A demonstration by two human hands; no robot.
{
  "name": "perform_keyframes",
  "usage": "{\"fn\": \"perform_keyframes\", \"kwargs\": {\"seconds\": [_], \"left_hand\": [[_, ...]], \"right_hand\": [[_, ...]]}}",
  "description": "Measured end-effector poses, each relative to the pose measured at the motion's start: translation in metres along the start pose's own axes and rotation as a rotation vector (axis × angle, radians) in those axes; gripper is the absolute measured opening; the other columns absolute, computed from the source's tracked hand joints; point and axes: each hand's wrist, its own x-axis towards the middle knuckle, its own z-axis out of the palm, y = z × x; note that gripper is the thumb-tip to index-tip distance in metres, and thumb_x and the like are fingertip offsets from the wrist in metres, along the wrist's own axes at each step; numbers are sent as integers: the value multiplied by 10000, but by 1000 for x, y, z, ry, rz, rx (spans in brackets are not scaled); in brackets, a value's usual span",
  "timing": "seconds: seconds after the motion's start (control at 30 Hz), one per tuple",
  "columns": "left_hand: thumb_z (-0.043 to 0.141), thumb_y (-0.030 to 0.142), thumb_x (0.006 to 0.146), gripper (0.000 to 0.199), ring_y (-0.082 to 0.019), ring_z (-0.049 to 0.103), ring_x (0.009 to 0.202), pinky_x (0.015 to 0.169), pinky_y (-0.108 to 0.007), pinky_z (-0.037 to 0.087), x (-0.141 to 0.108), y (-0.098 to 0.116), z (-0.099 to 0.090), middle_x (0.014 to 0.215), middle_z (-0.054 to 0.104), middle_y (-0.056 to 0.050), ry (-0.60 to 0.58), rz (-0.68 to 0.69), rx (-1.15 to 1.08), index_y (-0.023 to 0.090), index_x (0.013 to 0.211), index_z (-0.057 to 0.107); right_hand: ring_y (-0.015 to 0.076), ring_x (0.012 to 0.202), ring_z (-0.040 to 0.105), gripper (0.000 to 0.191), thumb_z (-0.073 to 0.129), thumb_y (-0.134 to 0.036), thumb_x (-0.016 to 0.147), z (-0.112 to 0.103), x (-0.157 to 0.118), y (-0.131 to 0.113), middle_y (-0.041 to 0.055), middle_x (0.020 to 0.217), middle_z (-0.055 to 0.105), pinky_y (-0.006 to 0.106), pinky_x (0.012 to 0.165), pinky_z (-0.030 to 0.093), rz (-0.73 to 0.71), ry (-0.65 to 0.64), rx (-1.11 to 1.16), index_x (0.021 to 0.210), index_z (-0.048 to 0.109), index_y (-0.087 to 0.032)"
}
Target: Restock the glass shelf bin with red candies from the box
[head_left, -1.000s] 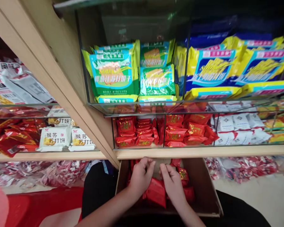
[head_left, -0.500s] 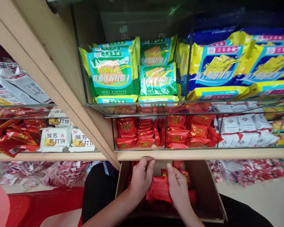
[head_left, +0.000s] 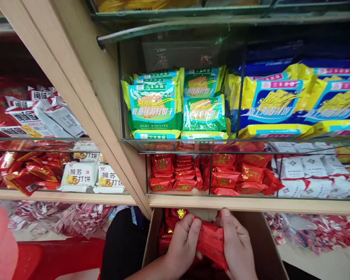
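Both my hands are over an open cardboard box (head_left: pixel 270 249) that holds red packets (head_left: pixel 166 233). Between them is a red wrapped packet (head_left: pixel 211 241). My left hand (head_left: pixel 183 243) pinches its left end, thumb on top. The right end is gripped by my right hand (head_left: pixel 236 243), with the thumb pointing up. Just above, behind glass on the lowest shelf, sit stacked red packets (head_left: pixel 163 171) and white packets (head_left: pixel 306 167).
Green soda biscuit packs (head_left: pixel 154 107) and blue-yellow packs (head_left: pixel 274 105) fill the shelf above. A slanting wooden post (head_left: pixel 84 97) stands left. Below it are a red stool-like object (head_left: pixel 58 256) and bagged packets (head_left: pixel 72 217). My dark-clothed leg (head_left: pixel 124 245) is beside the box.
The view has tilted up and left, so the shelves appear lower and further right. My left hand now pinches the packet's left end, and the packet is tilted more.
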Motion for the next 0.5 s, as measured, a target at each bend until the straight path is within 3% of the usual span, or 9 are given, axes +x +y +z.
{"fn": "perform_keyframes", "kwargs": {"seconds": [0.1,0.17,0.27,0.37,0.5], "left_hand": [[329,443,882,363,-78,373,426,404,-186,342,2,1,4,517,425,48,74,9,3,192,648,447],[320,437,885,382,-85,362,462,445,-198,345,5,3,3,520,411,41,92,55,54,192,612,428],[321,442,882,396,-96,372,486,478,-208,352,7,5,1,521,415,33,90,87,143,190,598,435],[344,464,868,398,-111,448,533,531,-208,398,4,-2,3,556,493,9,136,87,151,185,622,484],[415,540,814,415,-131,529,582,588,-211,441,-1,-23,3,614,581,-9,227,45,166,190,643,561]], "right_hand": [[106,414,434,408,520,-581,712,10,-2,-8,-54,458,458,225,420,377,117,63,69,580,433,-205],[91,350,386,402,531,-585,698,13,-1,-13,-73,427,425,215,354,329,199,116,117,591,432,-211],[99,357,430,392,555,-584,677,12,-1,-16,-51,469,502,214,342,337,262,125,164,622,467,-206],[134,424,511,429,537,-619,667,7,0,-13,-13,502,564,227,376,382,245,112,63,580,485,-202],[173,456,554,453,524,-642,657,-4,2,0,2,462,578,259,427,427,107,147,-126,561,556,-200]]}}
